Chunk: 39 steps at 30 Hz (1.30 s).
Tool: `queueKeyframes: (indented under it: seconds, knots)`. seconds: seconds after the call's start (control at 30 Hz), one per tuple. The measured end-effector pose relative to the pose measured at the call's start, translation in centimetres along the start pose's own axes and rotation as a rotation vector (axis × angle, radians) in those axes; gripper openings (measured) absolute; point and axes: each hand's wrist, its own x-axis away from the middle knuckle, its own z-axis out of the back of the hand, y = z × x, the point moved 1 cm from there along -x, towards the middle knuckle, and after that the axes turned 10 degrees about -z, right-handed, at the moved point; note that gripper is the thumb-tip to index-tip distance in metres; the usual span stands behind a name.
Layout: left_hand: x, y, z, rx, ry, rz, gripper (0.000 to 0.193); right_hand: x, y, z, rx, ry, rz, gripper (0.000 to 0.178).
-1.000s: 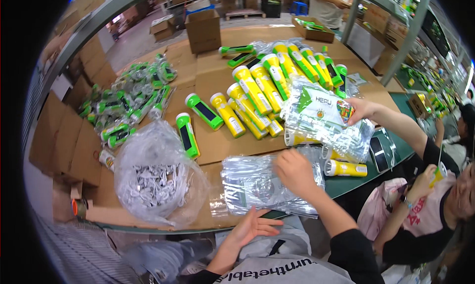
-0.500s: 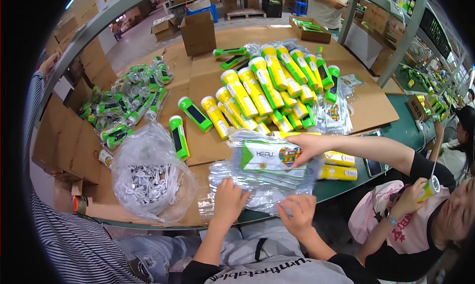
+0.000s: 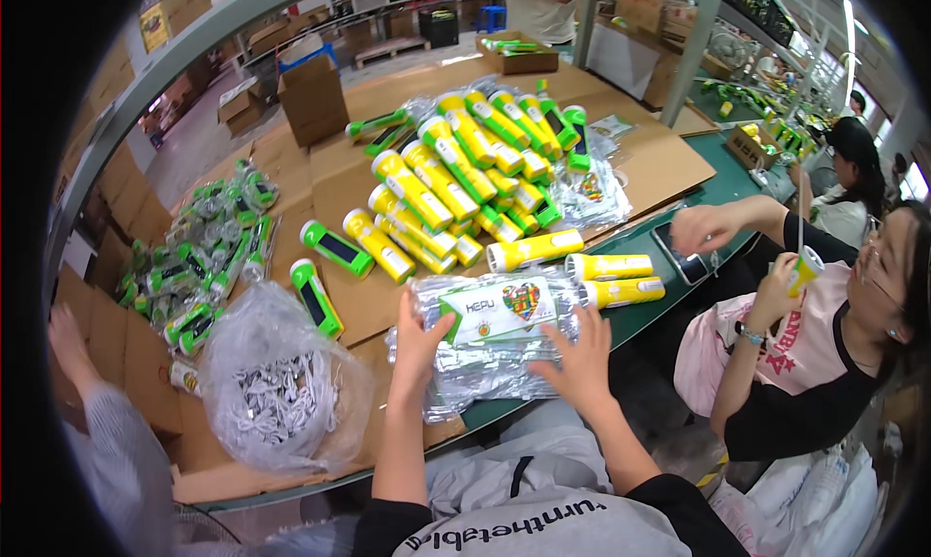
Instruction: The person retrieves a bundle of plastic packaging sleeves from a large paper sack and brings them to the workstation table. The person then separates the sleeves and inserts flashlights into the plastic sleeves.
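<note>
one stack of clear bags [image 3: 490,363] lies near on the table [image 3: 632,241], right of white cables [image 3: 281,400]. the left hand [image 3: 419,349] grasps its left side; the right hand [image 3: 584,363], unclenched, touches its right.

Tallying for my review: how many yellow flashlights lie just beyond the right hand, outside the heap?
3: one flashlight beside the heap, a second flashlight to its right, a third flashlight closest to the right hand. The bags may hide others.
</note>
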Motion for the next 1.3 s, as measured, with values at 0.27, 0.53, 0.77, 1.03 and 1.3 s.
queueKeyframes:
  seconds: [0.27, 0.53, 0.77, 1.03, 1.3]
  knots:
    - [4.7, 6.1, -3.2, -0.004, -0.059, -0.193, 0.074, -0.5, -5.0, 0.0, -0.209, 0.145, 0.048, 0.067]
    - [5.6, 5.6, 1.9, -0.006, -0.100, -0.141, 0.046, -3.1, -3.3, 3.8, -0.858, 0.321, -0.483, 0.024]
    - [6.3, 5.9, -1.2, -0.100, 0.000, -0.147, 0.048, -1.4, -3.3, -0.6, -2.030, -0.223, -0.781, 0.047]
    - [6.4, 1.8, 2.2, -0.562, 0.169, -0.194, 0.074, 2.9, -3.4, -0.5, -1.006, -1.197, -0.301, 0.019]
    - [8.0, 1.9, -2.7, -1.301, -0.182, -0.754, 0.045, -3.2, -4.3, -3.9, -0.339, -0.139, 0.250, 0.025]
